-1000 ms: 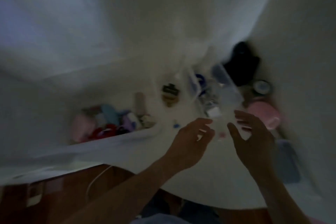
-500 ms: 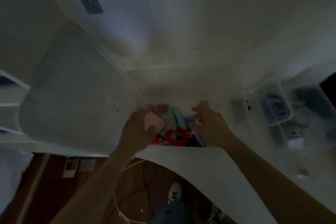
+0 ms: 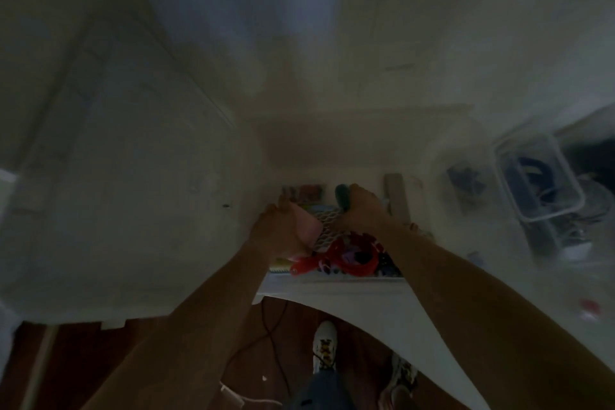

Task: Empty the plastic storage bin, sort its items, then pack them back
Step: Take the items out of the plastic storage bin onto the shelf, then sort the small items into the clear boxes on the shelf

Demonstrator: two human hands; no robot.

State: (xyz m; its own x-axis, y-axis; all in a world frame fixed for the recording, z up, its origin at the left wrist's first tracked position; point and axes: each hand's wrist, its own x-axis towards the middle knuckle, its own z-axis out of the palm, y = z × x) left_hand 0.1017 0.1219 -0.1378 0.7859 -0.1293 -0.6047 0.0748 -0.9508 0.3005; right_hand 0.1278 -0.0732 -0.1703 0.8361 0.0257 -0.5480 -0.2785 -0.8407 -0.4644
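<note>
Reaching: both forearms stretch from 6 o'clock toward the frame centre; dim, blurred view
Floor: white shoe (image 3: pixel 325 344) at 6 o'clock on dark wood
Left hand (image 3: pixel 278 230): fingers curled round a pink item (image 3: pixel 307 225)
Right hand (image 3: pixel 361 210): fingers wrapped over a teal item (image 3: pixel 342 195)
Red piece (image 3: pixel 352 255): just nearer than both hands, among small mixed items on the white table (image 3: pixel 359 296)
Plastic storage bin (image 3: pixel 539 176): clear, at 3 o'clock, well apart from the hands, dark items inside

Dim light and blur smear everything. The left hand (image 3: pixel 278 230) covers part of a pink item (image 3: pixel 307 228); its grip cannot be made out. Right of the right hand (image 3: pixel 361 210), the clear container (image 3: pixel 539 176) holds unreadable dark shapes.
</note>
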